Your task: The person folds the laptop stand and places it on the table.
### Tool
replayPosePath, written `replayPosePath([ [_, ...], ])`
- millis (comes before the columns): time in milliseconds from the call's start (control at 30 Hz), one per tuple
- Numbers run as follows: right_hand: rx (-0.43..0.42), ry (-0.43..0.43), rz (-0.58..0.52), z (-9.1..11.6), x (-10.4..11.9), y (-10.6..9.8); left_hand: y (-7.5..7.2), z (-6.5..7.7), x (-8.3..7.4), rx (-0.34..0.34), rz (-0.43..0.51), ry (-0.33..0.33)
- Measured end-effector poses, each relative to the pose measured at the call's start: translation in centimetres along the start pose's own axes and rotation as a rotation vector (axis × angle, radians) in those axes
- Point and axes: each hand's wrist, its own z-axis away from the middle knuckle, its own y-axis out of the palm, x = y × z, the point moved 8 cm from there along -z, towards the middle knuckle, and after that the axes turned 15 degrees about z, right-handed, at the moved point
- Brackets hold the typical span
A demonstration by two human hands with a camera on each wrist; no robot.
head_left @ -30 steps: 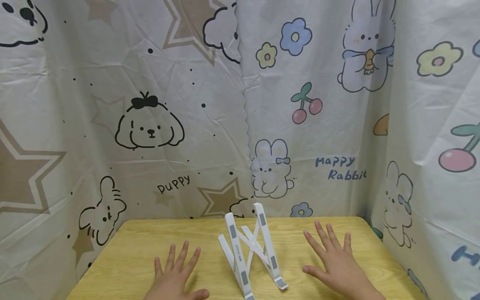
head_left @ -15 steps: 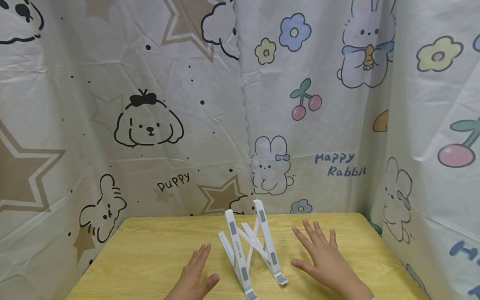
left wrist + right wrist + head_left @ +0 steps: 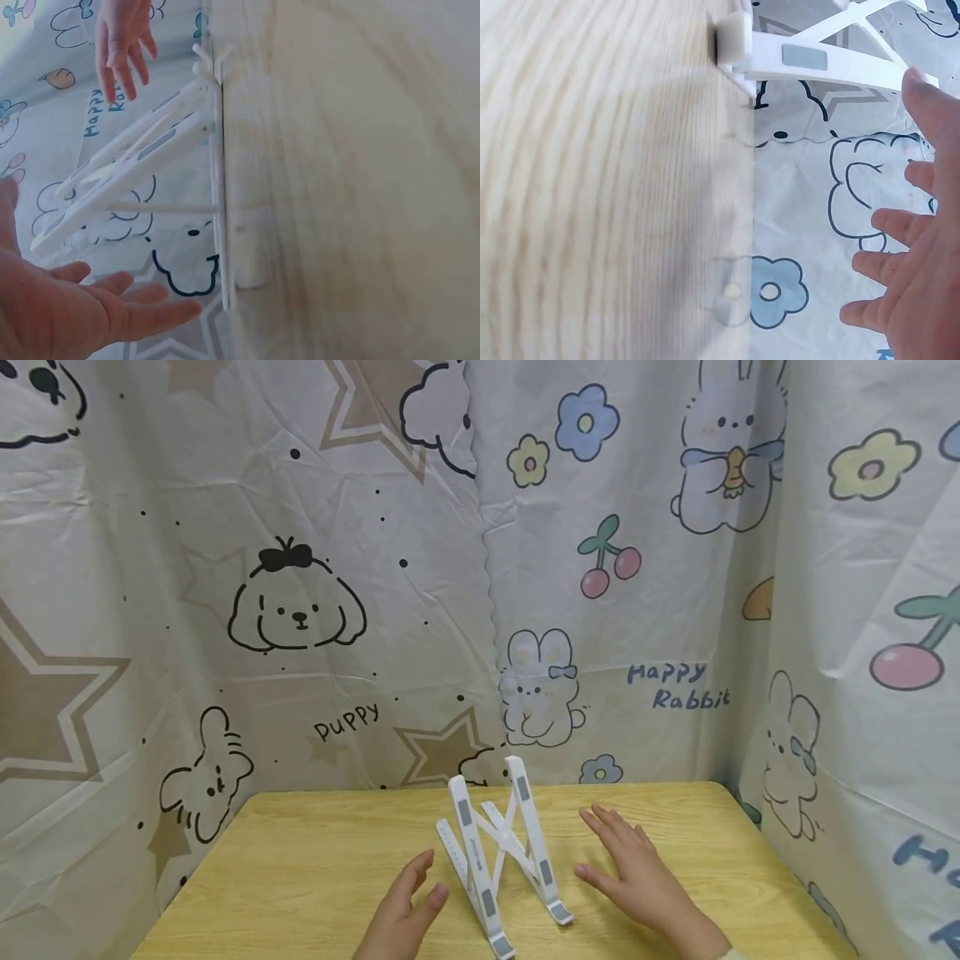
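Note:
A white folding laptop stand [image 3: 474, 860] with grey pads stands unfolded on the wooden table, its two sloping arms raised and crossed bars between them. To its left is my left hand [image 3: 401, 906], fingers extended and thumb apart, holding nothing. On the other side my right hand [image 3: 637, 877] hovers with spread fingers, also apart from the stand. In the left wrist view the stand [image 3: 135, 169] rises between both hands. The right wrist view shows one arm of the stand [image 3: 855, 67] beyond the thumb of my right hand [image 3: 922, 247].
The yellow wood-grain table [image 3: 300, 860] extends around the stand. Behind it and at the sides hangs a pale curtain [image 3: 420, 635] printed with puppies, rabbits, flowers and stars.
Both hands have come inward toward the stand. My left hand has turned from palm-down to sideways, and the right hand's fingers are less spread. The stand stays in place.

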Motion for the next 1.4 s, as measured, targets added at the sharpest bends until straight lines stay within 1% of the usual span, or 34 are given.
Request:
replayPosePath([
  [67,0.0,0.018,-0.041,-0.1,-0.1,0.1,0.0,-0.2,0.4,-0.01,0.007,-0.029],
  [133,0.01,0.036,-0.089,-0.3,-0.2,0.4,0.1,-0.3,0.7,-0.022,-0.003,-0.033],
  [233,0.044,0.074,-0.162,-0.6,-0.4,1.0,0.2,-0.4,0.8,-0.036,-0.02,-0.006],
  [300,0.071,0.103,-0.226,-0.7,-0.5,1.6,0.4,-0.5,0.8,-0.041,-0.006,0.017],
  [367,0.101,0.139,-0.315,-0.9,-0.6,2.1,0.7,-0.7,0.7,-0.049,0.022,0.021],
  [467,0.153,0.17,-0.483,-1.3,-0.5,2.8,1.0,-1.2,0.9,-0.058,0.069,-0.013],
  [533,0.193,0.167,-0.584,-1.6,-0.2,3.2,1.3,-1.6,1.1,-0.063,0.105,-0.04],
  [633,0.249,0.143,-0.672,-2.0,0.3,3.6,1.6,-2.0,1.4,-0.08,0.16,-0.068],
  [800,0.285,0.123,-0.733,-2.8,0.9,4.2,2.4,-2.4,1.8,-0.111,0.203,-0.081],
  [900,0.302,0.111,-0.76,-3.2,1.1,4.8,3.0,-2.5,2.2,-0.112,0.229,-0.09],
  [1033,0.362,0.133,-0.849,-3.5,1.1,5.8,3.7,-2.7,2.6,-0.107,0.273,-0.099],
  [1133,0.404,0.164,-0.92,-3.6,1.1,6.5,4.0,-2.7,2.7,-0.106,0.276,-0.099],
  [1200,0.418,0.169,-0.945,-3.7,1.1,6.9,4.2,-2.8,2.7,-0.108,0.266,-0.109],
  [1300,0.433,0.169,-0.975,-3.8,1.3,7.3,4.3,-2.8,2.8,-0.109,0.255,-0.12],
  [1400,0.444,0.169,-0.984,-4.0,1.4,7.8,4.4,-2.9,3.0,-0.11,0.263,-0.131],
])
